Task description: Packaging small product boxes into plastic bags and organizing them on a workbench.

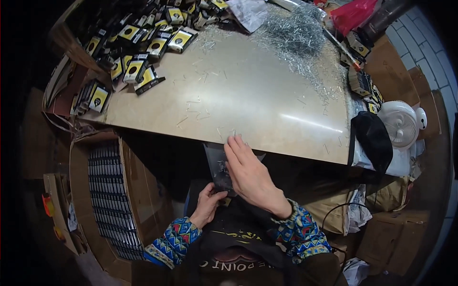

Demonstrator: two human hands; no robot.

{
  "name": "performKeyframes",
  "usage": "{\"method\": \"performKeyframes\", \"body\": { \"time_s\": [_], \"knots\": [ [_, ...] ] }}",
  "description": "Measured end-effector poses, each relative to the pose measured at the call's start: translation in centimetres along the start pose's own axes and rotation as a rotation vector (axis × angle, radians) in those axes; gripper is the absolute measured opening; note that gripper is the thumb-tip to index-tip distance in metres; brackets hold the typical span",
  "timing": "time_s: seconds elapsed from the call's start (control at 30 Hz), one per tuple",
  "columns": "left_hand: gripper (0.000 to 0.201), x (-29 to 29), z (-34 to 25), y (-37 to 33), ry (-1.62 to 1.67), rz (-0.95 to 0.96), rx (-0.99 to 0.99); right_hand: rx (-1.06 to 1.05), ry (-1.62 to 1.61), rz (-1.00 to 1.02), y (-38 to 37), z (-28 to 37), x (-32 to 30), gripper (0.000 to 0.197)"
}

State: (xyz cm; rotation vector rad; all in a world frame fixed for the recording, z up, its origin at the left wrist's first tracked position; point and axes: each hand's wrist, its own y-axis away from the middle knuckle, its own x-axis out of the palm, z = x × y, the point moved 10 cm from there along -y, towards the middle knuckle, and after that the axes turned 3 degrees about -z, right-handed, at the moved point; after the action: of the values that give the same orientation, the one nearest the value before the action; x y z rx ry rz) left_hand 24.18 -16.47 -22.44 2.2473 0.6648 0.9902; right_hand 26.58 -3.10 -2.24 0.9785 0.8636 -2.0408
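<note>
Left hand [208, 206]: thumb and fingers pinched on the near end of a translucent plastic bag [215, 159], located at and below the near edge of the desk [248, 90]. Pale bits visible in or on it; cannot tell which. Right hand [250, 174]: extended, fingers together, lying across the bag, fingertips at the desk edge. Farther right, tangled heap of wire pieces [296, 31]; then black cloth [374, 140], white fan [400, 125].

Free tabletop [253, 86] between boxes [156, 46], heap [295, 32]
</note>
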Motion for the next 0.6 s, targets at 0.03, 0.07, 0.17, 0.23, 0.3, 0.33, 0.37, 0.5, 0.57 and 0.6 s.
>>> {"method": "performKeyframes", "body": {
  "time_s": [0.03,0.07,0.17,0.23,0.3,0.33,0.37,0.5,0.57,0.6],
  "knots": [
    [0.029,0.4,-0.5,0.1,0.012,0.02,0.04,0.004,-0.088,0.056,0.5,0.3,-0.3,0.041],
    [0.033,0.4,-0.5,0.4,-0.015,0.01,0.015,0.057,-0.251,-0.006,0.7,0.2,-1.7,0.039],
    [0.043,0.0,-0.4,0.7,-0.051,0.02,0.091,0.125,-0.48,0.01,1.5,-0.8,-2.4,0.039],
    [0.05,0.5,-0.9,1.1,-0.346,0.036,0.219,0.17,-0.497,-0.009,2.0,-1.8,-1.9,0.037],
    [0.057,1.5,-1.7,1.5,-0.641,0.051,0.35,0.073,-0.262,0.037,2.6,-1.8,0.4,0.031],
    [0.061,1.9,-2.0,1.6,-0.779,0.019,0.376,0.023,-0.188,-0.034,3.0,-1.5,1.1,0.027],
    [0.065,2.4,-2.2,1.6,-0.916,-0.014,0.401,0.024,-0.185,-0.034,3.5,-1.5,2.2,0.027],
    [0.071,0.3,-2.3,1.3,-1.122,-0.132,0.656,-0.072,-0.282,0.37,8.0,1.9,9.0,0.039],
    [0.067,-0.7,-2.2,2.0,-1.155,-0.177,0.575,-0.131,-0.488,0.252,8.0,2.3,7.2,0.037],
    [0.066,-0.7,-3.0,3.1,-1.15,-0.176,0.609,-0.047,-0.497,0.176,7.8,0.8,6.3,0.033]
  ]
}}
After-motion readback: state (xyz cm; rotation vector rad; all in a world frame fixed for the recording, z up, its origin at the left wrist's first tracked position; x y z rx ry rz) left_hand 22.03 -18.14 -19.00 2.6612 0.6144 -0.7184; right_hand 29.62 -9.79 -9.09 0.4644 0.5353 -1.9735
